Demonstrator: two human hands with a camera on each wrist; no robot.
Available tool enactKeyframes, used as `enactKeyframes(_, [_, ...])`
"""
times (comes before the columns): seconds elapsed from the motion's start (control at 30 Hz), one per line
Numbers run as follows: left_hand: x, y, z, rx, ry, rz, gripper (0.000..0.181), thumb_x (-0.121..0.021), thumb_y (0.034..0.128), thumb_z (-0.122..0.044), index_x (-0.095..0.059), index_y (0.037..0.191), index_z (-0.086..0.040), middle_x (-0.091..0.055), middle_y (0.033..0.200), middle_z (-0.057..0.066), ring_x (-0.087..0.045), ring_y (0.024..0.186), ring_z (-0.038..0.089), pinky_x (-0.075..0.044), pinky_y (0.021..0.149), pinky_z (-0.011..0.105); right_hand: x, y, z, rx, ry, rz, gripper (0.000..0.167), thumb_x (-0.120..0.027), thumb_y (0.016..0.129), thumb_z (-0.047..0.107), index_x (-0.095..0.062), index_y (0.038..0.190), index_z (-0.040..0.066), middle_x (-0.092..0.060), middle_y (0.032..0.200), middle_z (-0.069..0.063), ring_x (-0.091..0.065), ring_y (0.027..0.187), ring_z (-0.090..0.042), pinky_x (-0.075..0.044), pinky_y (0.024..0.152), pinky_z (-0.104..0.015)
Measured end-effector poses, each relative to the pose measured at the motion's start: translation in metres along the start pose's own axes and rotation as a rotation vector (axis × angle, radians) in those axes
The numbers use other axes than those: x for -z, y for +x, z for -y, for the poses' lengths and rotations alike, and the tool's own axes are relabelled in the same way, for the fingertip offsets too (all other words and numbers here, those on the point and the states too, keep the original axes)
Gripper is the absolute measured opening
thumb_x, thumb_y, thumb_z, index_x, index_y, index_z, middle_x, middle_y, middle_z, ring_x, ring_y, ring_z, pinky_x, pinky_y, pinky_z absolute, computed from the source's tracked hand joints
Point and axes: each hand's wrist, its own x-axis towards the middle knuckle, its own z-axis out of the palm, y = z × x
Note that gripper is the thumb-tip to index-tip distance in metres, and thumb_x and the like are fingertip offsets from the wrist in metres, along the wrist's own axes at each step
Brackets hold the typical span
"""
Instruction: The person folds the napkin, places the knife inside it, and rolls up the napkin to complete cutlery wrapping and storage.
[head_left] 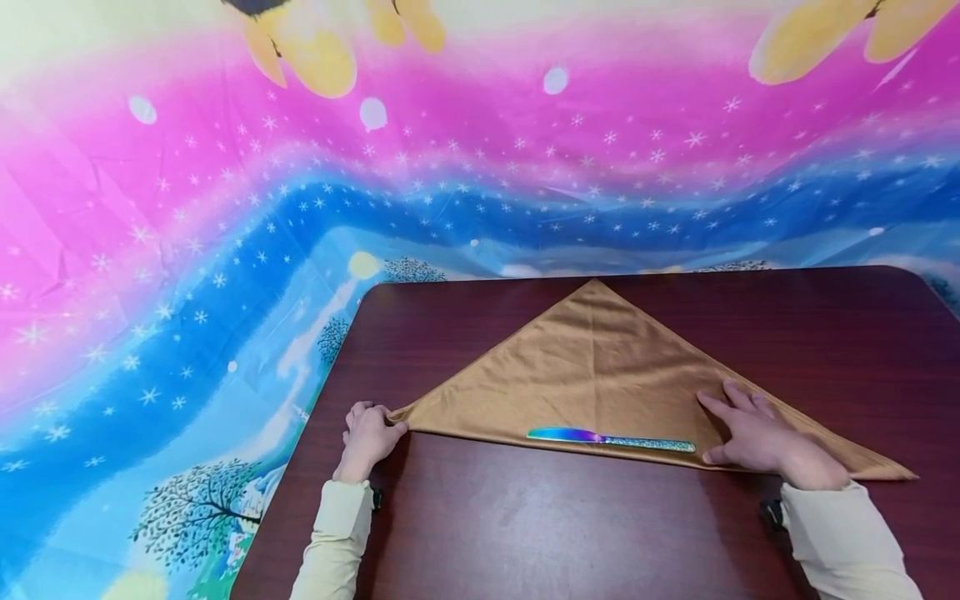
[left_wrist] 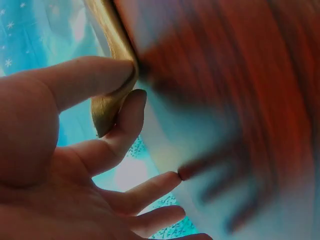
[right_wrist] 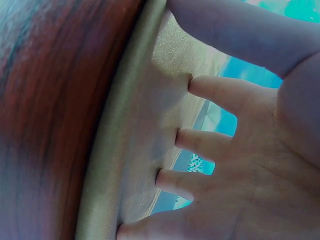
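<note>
A golden-brown satin cloth (head_left: 525,375) lies folded in a triangle, its peak at the table's far edge and its long side toward me. My left hand (head_left: 369,435) pinches the cloth's left corner between thumb and forefinger; in the left wrist view the corner (left_wrist: 106,107) shows between them, other fingers spread. My right hand (head_left: 761,437) rests spread on the cloth's right part, fingertips touching the fabric (right_wrist: 145,130) in the right wrist view. Near the long edge, a rainbow-coloured table knife (head_left: 611,439) lies on the cloth, handle toward my right hand.
A dark reddish wooden table (head_left: 480,517) with rounded corners bears the cloth. Behind and to the left hangs a pink and blue backdrop (head_left: 247,208) printed with snowflakes and trees. The cloth's right corner (head_left: 892,468) lies flat beyond my right wrist.
</note>
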Motion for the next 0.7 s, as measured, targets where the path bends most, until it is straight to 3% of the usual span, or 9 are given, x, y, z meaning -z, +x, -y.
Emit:
enactKeyframes(0.2, [0.000, 0.000, -0.001, -0.036, -0.116, -0.099, 0.022, -0.068, 0.0831, -0.022, -0.066, 0.079, 0.000, -0.046, 0.135, 0.030, -0.034, 0.126, 0.053, -0.034, 0.094, 0.067, 0.000, 0.000, 0.001, -0.004, -0.003, 0.008, 0.091, -0.082, 0.070, 0.026, -0.037, 0.141, -0.009, -0.012, 0.143, -0.048, -0.010, 0.123, -0.074, -0.017, 0.098, -0.075])
enactKeyframes(0.27, [0.000, 0.000, -0.003, -0.066, -0.171, -0.147, 0.024, -0.068, 0.0835, -0.020, -0.063, 0.070, -0.002, -0.058, 0.120, 0.027, -0.046, 0.115, 0.048, -0.038, 0.091, 0.058, 0.000, 0.000, 0.001, -0.007, -0.003, 0.011, 0.091, -0.082, 0.070, 0.027, -0.036, 0.141, -0.009, -0.012, 0.143, -0.048, -0.010, 0.124, -0.074, -0.017, 0.098, -0.075])
enactKeyframes(0.33, [0.002, 0.000, -0.006, -0.059, -0.239, -0.173, 0.025, -0.068, 0.0843, -0.019, -0.060, 0.066, -0.003, -0.063, 0.104, 0.020, -0.054, 0.101, 0.036, -0.042, 0.085, 0.044, 0.000, 0.000, 0.000, -0.009, -0.002, 0.012, 0.091, -0.081, 0.070, 0.027, -0.036, 0.141, -0.009, -0.012, 0.143, -0.048, -0.010, 0.124, -0.073, -0.017, 0.098, -0.076])
enactKeyframes(0.43, [0.002, 0.000, -0.012, 0.013, -0.451, -0.155, 0.025, -0.067, 0.0870, -0.018, -0.055, 0.070, -0.005, -0.057, 0.083, 0.008, -0.051, 0.078, 0.020, -0.041, 0.072, 0.030, 0.000, 0.000, 0.000, -0.008, -0.005, 0.009, 0.091, -0.082, 0.070, 0.027, -0.037, 0.141, -0.008, -0.012, 0.143, -0.048, -0.010, 0.123, -0.074, -0.018, 0.097, -0.076])
enactKeyframes(0.5, [0.000, -0.001, -0.016, 0.091, -0.648, -0.121, 0.019, -0.064, 0.0896, -0.017, -0.055, 0.079, -0.004, -0.055, 0.086, 0.002, -0.051, 0.078, 0.012, -0.046, 0.071, 0.027, -0.001, 0.000, 0.000, -0.010, -0.004, 0.011, 0.091, -0.081, 0.070, 0.028, -0.037, 0.141, -0.008, -0.012, 0.144, -0.048, -0.010, 0.124, -0.074, -0.017, 0.098, -0.076])
enactKeyframes(0.6, [-0.003, -0.001, -0.020, 0.161, -0.946, -0.055, 0.013, -0.058, 0.0940, -0.015, -0.054, 0.093, -0.003, -0.058, 0.089, -0.001, -0.060, 0.080, 0.009, -0.055, 0.075, 0.033, -0.001, 0.001, -0.001, -0.009, -0.001, 0.012, 0.092, -0.082, 0.070, 0.029, -0.036, 0.141, -0.008, -0.011, 0.144, -0.048, -0.009, 0.124, -0.074, -0.017, 0.098, -0.076])
enactKeyframes(0.7, [-0.007, -0.003, -0.022, 0.199, -1.174, 0.018, 0.012, -0.051, 0.0975, -0.015, -0.052, 0.106, -0.006, -0.062, 0.099, 0.000, -0.065, 0.091, 0.013, -0.055, 0.084, 0.043, -0.002, 0.001, -0.002, -0.013, 0.004, 0.013, 0.092, -0.081, 0.070, 0.029, -0.036, 0.142, -0.008, -0.010, 0.144, -0.047, -0.008, 0.124, -0.074, -0.017, 0.097, -0.076])
